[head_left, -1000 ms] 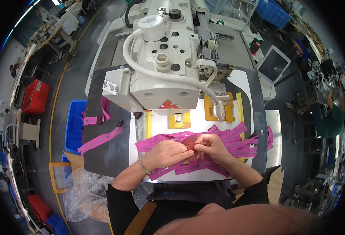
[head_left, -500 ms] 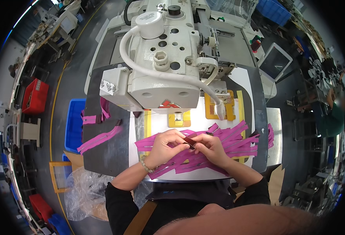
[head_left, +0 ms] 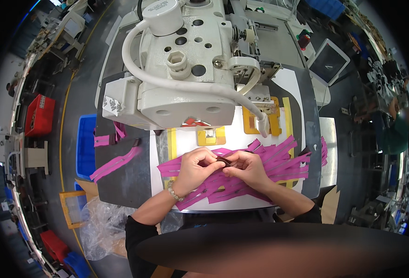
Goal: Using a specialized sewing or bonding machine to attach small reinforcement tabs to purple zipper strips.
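Head view: the white sewing machine [head_left: 186, 102] looms ahead of you, a white sheet [head_left: 186, 144] before it, magenta zippers [head_left: 283, 172] heaped there; above them, your left hand [head_left: 196, 172] and right hand [head_left: 249, 171] meet, thumbs and fingers pinching a small dark brown piece [head_left: 223, 160] between them.

Small dark-maroon piece [head_left: 223, 161], partly hidden, bent, pinched over heaped magenta zippers [head_left: 239, 190].

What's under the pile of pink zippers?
A white sheet with yellow strips shows around the pink zippers. Most of what lies under them is hidden by the zippers, the left hand and the right hand.
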`<action>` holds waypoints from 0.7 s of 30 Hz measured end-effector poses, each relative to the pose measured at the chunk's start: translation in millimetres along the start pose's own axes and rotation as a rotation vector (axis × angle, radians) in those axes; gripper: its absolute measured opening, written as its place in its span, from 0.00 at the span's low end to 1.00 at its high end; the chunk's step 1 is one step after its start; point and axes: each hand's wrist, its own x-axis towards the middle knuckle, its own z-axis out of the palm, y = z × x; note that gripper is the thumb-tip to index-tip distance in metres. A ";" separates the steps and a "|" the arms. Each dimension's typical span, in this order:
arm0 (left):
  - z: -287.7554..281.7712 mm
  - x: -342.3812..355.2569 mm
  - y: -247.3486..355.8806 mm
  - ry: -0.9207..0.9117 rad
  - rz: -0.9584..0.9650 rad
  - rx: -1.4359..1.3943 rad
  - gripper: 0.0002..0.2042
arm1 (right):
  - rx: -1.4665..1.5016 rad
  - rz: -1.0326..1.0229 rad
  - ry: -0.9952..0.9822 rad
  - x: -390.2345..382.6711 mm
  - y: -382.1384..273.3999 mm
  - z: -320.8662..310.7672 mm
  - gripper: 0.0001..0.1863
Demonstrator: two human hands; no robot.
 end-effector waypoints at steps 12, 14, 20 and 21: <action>2.8 -4.6 4.4 0.026 0.018 0.110 0.08 | -0.001 0.017 0.024 -2.6 1.1 4.3 0.09; 2.6 -3.1 3.3 0.023 0.018 0.124 0.08 | -0.001 0.019 0.026 -1.6 1.4 2.9 0.09; 0.5 1.6 6.5 0.022 0.062 0.159 0.08 | -0.021 0.019 0.026 2.3 -3.2 2.4 0.08; 0.1 3.2 6.9 0.023 0.067 0.168 0.08 | -0.030 0.024 0.026 3.8 -3.9 2.2 0.08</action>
